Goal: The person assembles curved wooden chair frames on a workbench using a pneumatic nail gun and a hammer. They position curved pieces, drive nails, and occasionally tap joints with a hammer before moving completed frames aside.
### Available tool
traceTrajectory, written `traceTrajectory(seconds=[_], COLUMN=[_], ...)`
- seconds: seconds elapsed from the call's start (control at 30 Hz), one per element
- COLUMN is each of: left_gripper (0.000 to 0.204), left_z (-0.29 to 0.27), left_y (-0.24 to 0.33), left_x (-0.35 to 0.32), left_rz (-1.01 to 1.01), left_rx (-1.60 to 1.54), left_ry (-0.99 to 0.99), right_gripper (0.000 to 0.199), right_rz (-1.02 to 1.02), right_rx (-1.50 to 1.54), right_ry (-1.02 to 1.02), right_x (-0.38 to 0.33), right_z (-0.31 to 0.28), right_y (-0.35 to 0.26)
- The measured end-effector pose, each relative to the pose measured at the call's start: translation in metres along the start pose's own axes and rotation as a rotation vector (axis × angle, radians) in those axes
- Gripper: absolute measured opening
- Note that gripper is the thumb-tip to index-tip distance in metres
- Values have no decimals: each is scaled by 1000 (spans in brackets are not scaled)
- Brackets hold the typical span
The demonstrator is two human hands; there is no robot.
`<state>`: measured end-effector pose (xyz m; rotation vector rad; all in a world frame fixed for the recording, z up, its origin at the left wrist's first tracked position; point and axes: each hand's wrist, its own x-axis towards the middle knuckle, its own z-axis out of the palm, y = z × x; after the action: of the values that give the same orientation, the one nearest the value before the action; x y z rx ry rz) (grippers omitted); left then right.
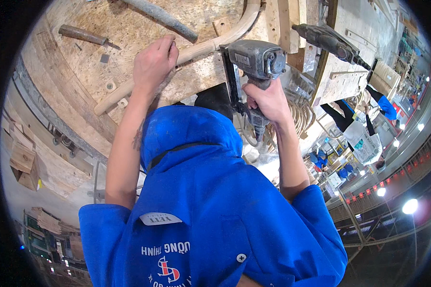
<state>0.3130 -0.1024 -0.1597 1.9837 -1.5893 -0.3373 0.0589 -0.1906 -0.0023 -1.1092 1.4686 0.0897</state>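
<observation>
A bent, rounded wooden rail (203,49) lies across the worn plywood top in front of me. My left hand (153,64) is closed over it, left of its bend, fingers curled round the wood. My right hand (268,99) is wrapped round the handle of a dark grey nail gun (256,60). The gun's upright nose and magazine side is close to the rail, just right of the middle; whether its tip touches the wood I cannot tell.
A wooden-handled pointed tool (84,35) and a grey rod (163,19) lie on the plywood (105,19). Wooden blocks (287,24) are fixed beyond the gun. Another power tool (330,42) lies at the right. Farther right another person (364,138) is at work.
</observation>
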Motion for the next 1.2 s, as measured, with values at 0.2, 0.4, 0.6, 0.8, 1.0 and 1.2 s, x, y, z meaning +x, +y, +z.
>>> traceTrajectory(seconds=[0.2,0.4,0.6,0.8,1.0,1.2], left_gripper=[17,18,16,16,14,14], left_z=[2,-1,0,-1,0,-6], left_y=[-4,-4,-4,-4,-2,-3], left_x=[-2,-3,-1,-3,-1,1], left_rz=[-47,-71,-65,-70,-50,-63], left_rx=[-17,-12,-15,-25,-30,22], left_ry=[-27,-61,-59,-57,-39,-149], right_gripper=[13,7,7,6,9,16], right_rz=[14,70,66,67,49,-66], right_rx=[-79,-94,-100,-79,-237,-104], right_ry=[37,-14,-16,-10,14,89], right_x=[5,7,6,4,3,3], right_z=[5,2,2,3,6,-5], right_y=[-10,-21,-26,-26,-26,-32])
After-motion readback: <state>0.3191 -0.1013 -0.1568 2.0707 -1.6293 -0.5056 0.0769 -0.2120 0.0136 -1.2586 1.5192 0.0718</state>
